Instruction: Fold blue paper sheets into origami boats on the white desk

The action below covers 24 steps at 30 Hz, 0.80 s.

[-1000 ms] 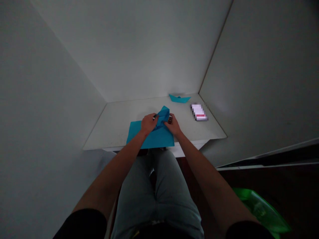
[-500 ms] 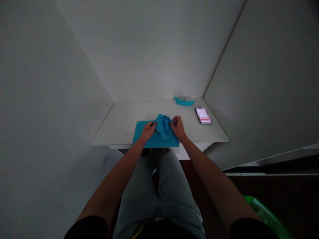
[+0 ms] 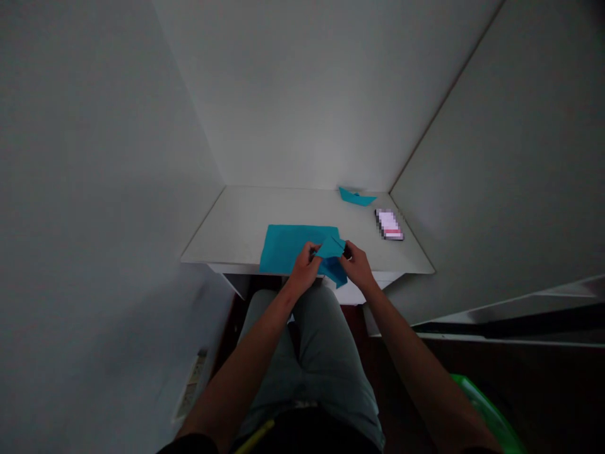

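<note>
Between my two hands is a piece of folded blue paper, raised over the front right part of a flat blue sheet. My left hand pinches its left side, and my right hand grips its right side. A pointed flap of the folded paper hangs down below my fingers, past the table's front edge. The fingertips are partly hidden behind the paper. At the back right of the white table sits a blue paper boat.
A phone with a lit, blurred screen lies near the table's right edge. White walls enclose the table at the back and sides. Something green is on the floor at the lower right.
Both hands have moved right and towards me with the folded paper. Its shape has turned, and a flap now hangs lower. The view has tilted slightly.
</note>
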Each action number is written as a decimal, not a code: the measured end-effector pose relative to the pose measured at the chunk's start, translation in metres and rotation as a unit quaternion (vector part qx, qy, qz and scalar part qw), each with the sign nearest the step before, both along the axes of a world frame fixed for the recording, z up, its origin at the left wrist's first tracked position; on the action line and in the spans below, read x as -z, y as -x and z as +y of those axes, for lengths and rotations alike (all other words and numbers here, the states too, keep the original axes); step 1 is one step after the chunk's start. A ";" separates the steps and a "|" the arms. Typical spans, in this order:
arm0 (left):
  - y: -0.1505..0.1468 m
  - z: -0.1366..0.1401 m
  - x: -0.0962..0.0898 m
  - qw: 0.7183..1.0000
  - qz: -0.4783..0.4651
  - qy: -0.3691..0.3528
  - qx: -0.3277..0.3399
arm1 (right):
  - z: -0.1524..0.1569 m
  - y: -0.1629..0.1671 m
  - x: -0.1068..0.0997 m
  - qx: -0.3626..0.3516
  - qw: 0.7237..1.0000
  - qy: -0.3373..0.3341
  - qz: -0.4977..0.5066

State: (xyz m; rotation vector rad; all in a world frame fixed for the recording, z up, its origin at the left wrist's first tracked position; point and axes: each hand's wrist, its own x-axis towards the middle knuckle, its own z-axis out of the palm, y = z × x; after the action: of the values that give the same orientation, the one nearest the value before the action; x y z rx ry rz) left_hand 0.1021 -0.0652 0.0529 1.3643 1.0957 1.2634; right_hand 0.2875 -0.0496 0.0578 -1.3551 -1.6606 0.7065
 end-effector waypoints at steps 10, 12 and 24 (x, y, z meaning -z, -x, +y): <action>0.028 -0.032 -0.009 0.994 0.087 -0.059 0.029 | -0.029 0.036 -0.023 0.068 0.991 0.003 -0.114; 0.032 -0.039 -0.008 0.994 0.081 -0.067 0.015 | -0.034 0.044 -0.024 0.064 0.992 -0.008 -0.111; 0.046 -0.065 -0.009 0.999 0.033 -0.028 0.008 | -0.047 0.058 -0.027 0.042 0.994 -0.026 -0.094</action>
State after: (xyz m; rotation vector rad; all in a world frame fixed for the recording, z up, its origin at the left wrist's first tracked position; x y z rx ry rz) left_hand 0.0559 -0.1297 0.0618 1.4627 1.0996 1.2525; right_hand 0.2293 -0.0969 0.0848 -1.4834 -1.7445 0.4953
